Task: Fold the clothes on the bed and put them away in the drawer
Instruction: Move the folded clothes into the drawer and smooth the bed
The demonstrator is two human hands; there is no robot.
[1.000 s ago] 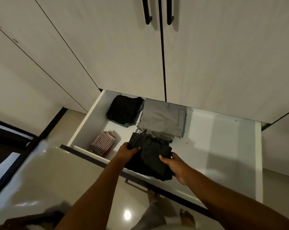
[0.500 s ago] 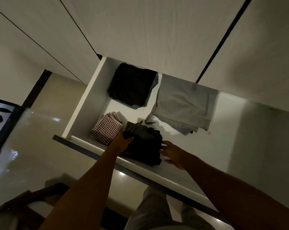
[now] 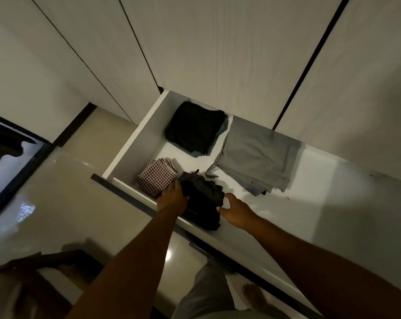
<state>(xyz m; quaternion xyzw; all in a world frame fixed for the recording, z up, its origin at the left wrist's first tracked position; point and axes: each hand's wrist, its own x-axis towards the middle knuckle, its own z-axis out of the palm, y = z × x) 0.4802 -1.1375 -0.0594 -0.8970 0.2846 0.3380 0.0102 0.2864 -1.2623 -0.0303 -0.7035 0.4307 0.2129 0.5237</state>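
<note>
We log: bundle (image 3: 204,200) down in drawer (image 3: 135,143); left hand (image 3: 173,196) grips its left edge, right hand (image 3: 237,211) spread loose at its right

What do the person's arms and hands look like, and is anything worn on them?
Both hands are bare: the left hand and right hand wear no gloves, and no ring, watch or bracelet shows. The left forearm and right forearm are uncovered down to the frame's edge, so no sleeve is in view. The dim light could hide small details.
</note>
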